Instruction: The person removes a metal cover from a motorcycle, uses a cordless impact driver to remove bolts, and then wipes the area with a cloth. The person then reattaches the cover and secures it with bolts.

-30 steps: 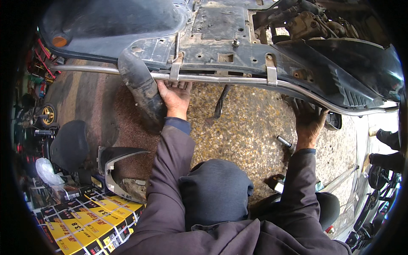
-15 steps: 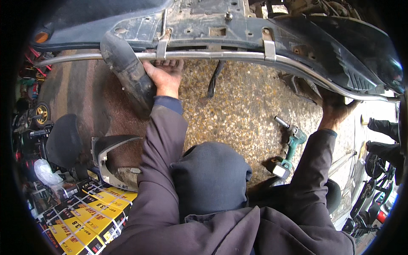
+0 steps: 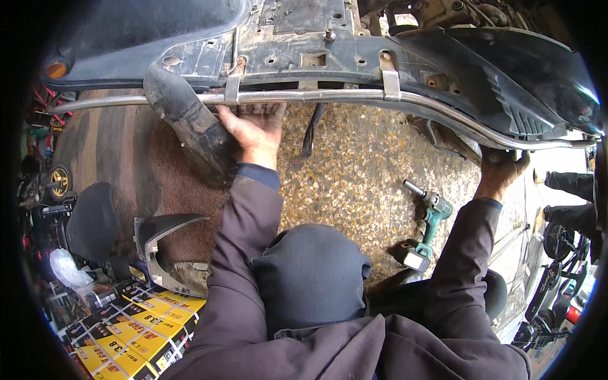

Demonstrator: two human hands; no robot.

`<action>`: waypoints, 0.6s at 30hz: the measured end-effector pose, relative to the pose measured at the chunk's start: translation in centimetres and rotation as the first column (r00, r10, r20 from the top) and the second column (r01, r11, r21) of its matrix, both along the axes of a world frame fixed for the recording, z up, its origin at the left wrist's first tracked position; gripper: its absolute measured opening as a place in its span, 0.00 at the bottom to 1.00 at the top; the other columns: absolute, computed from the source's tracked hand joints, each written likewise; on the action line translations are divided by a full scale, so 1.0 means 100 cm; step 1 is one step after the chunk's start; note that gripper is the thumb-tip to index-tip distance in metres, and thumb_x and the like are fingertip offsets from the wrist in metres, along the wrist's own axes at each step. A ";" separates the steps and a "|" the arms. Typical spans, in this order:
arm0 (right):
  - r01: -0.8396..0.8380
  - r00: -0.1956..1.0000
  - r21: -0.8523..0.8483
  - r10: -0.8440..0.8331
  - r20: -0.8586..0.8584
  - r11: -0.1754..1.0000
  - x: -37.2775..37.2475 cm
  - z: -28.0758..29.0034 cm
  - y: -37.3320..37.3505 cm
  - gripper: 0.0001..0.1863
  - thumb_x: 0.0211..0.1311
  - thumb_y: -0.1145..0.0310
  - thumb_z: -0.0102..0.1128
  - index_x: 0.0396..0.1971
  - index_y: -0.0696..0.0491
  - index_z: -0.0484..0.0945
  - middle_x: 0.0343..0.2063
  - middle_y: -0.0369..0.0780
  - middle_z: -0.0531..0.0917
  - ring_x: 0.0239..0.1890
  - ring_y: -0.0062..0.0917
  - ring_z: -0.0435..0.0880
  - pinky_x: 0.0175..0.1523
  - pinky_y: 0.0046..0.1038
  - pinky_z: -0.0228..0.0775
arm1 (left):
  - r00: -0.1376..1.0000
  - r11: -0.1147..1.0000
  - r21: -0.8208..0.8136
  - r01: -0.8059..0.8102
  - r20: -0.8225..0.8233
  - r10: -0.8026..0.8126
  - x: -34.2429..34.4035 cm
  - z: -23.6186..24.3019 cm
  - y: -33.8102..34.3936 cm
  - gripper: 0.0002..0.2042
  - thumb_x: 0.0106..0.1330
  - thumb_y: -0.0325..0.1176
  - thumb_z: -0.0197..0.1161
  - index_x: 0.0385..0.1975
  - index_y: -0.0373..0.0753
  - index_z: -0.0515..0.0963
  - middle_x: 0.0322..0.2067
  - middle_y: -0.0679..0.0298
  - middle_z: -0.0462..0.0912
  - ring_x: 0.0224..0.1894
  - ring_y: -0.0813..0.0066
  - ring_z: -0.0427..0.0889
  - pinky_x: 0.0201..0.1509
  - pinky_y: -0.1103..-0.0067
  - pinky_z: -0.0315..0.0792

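Note:
A long silver metal bar [image 3: 304, 96] runs along the edge of a dirty black vehicle body [image 3: 278, 62], with flat metal brackets [image 3: 391, 85] joining the two. Under the bar, left of centre, my left hand [image 3: 256, 130] is turned palm up. Its fingers reach the bar and curl behind it, partly hidden, while the thumb stands apart. Farther right, my right hand [image 3: 500, 170] grips the bar from below near its bend; most of its fingers are out of sight. A curved black piece [image 3: 190, 120] hangs across the bar beside my left hand.
A green cordless impact wrench [image 3: 430, 221] lies on the speckled floor between my arms. Yellow and black boxes [image 3: 136, 332] stand at lower left, near a loose black and grey panel [image 3: 155, 244]. A dark strap [image 3: 311, 130] hangs below the bar. Another person's legs [image 3: 570, 187] show at right.
The bar and vehicle body sit slightly lower and farther left in view, partly from the camera's shift. More of my left palm shows. Both hands stay at the bar.

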State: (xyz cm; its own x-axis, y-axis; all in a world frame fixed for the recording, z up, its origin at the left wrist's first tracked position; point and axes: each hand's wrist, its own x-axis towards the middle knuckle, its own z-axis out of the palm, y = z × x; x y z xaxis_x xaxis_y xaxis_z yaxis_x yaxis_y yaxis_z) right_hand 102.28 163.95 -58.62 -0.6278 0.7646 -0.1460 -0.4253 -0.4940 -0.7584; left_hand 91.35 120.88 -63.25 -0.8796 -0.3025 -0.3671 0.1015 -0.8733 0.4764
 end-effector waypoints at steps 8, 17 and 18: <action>0.119 0.993 -0.021 -0.119 -0.020 0.993 0.013 0.001 0.006 0.33 0.55 0.43 0.54 0.54 0.52 0.74 0.49 0.43 0.81 0.51 0.35 0.79 0.57 0.45 0.69 | 0.986 0.990 0.000 0.143 -0.087 -0.142 0.019 -0.007 0.022 0.47 0.56 0.68 0.56 0.67 0.40 0.54 0.64 0.53 0.58 0.68 0.53 0.54 0.72 0.47 0.40; 0.009 0.997 -0.079 -0.015 -0.076 0.997 -0.001 -0.011 0.016 0.30 0.59 0.45 0.54 0.53 0.52 0.75 0.52 0.43 0.79 0.52 0.36 0.78 0.61 0.47 0.66 | 0.974 0.973 -0.142 0.184 -0.105 -0.199 0.012 0.004 0.019 0.27 0.65 0.52 0.57 0.57 0.40 0.66 0.54 0.58 0.70 0.58 0.61 0.68 0.65 0.53 0.63; 0.011 0.997 -0.095 -0.019 -0.081 0.995 -0.001 -0.012 0.017 0.29 0.59 0.46 0.54 0.52 0.53 0.75 0.52 0.43 0.79 0.52 0.36 0.78 0.60 0.47 0.66 | 0.970 0.962 -0.179 0.205 -0.092 -0.224 0.011 0.005 0.018 0.27 0.65 0.52 0.57 0.57 0.40 0.66 0.54 0.58 0.70 0.58 0.61 0.68 0.65 0.53 0.63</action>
State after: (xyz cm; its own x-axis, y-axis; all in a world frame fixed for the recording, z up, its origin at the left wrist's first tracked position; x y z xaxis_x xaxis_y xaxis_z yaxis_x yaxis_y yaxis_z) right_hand 102.20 165.63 -59.81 -0.6292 0.7592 -0.1664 -0.4920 -0.5548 -0.6709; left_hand 92.49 122.73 -62.74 -0.9628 -0.1506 -0.2242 -0.0195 -0.7891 0.6139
